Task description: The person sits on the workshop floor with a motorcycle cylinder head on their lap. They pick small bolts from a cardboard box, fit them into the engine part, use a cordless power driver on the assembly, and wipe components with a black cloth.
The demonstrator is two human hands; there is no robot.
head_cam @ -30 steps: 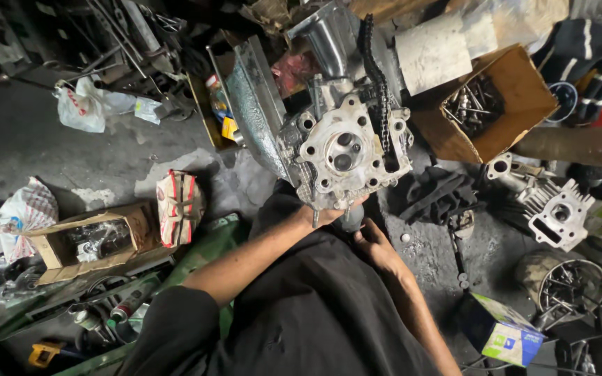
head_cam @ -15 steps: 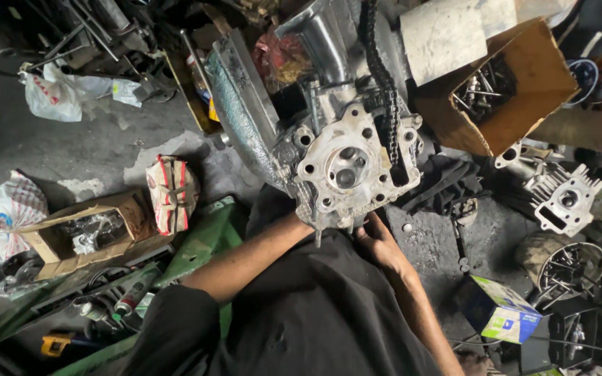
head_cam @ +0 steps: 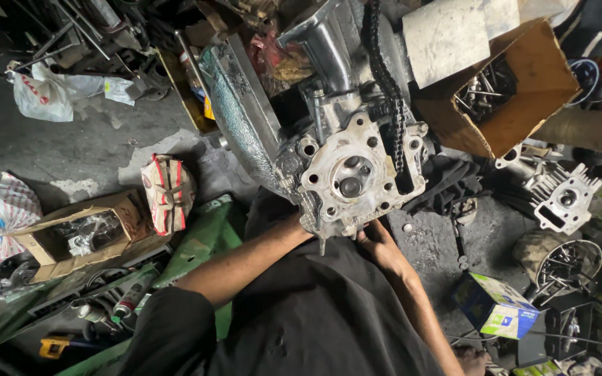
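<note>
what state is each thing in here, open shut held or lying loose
engine block: upright, held from below
left hand: gripping its lower edge
right hand: touching its underside
chain: draped over the block
cardboard box: open, full of metal parts
cylinder: lying loose on floor

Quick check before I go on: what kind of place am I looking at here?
Most likely a small engine repair workshop: an engine block with its timing chain, a cardboard box of bolts and a spare finned cylinder on the grimy floor.

The dirty gray floor (head_cam: 85, 157) holds a white bag (head_cam: 40, 90), two cardboard boxes (head_cam: 71, 233) (head_cam: 517, 97), and a blue box (head_cam: 496, 306).
</note>
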